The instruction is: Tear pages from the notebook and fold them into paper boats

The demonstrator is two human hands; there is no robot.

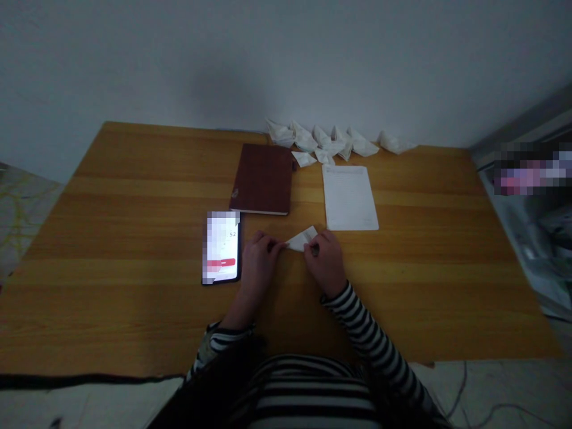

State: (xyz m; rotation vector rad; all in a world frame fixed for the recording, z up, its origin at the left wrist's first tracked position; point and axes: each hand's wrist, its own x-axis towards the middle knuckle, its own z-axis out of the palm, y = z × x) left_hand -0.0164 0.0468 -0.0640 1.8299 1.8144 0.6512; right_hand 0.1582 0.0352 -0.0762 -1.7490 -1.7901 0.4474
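Note:
A small piece of folded white paper (pixel 300 239), roughly triangular, is held between my hands just above the wooden table. My left hand (pixel 259 257) pinches its left corner between thumb and fingertips. On the other side, my right hand (pixel 327 260) grips the right end, with its fingers curled over part of the paper. Just beyond my right hand lies a stack of lined white paper (pixel 351 198). A lit phone (pixel 223 247) rests close to my left hand.
A dark red notebook (pixel 263 179) lies behind the phone. Several folded paper shapes (pixel 304 138) stand in a row along the wall, with a few flat pieces before them. The wooden table (pixel 134 238) reaches the wall. Blurred items (pixel 545 226) are off its right edge.

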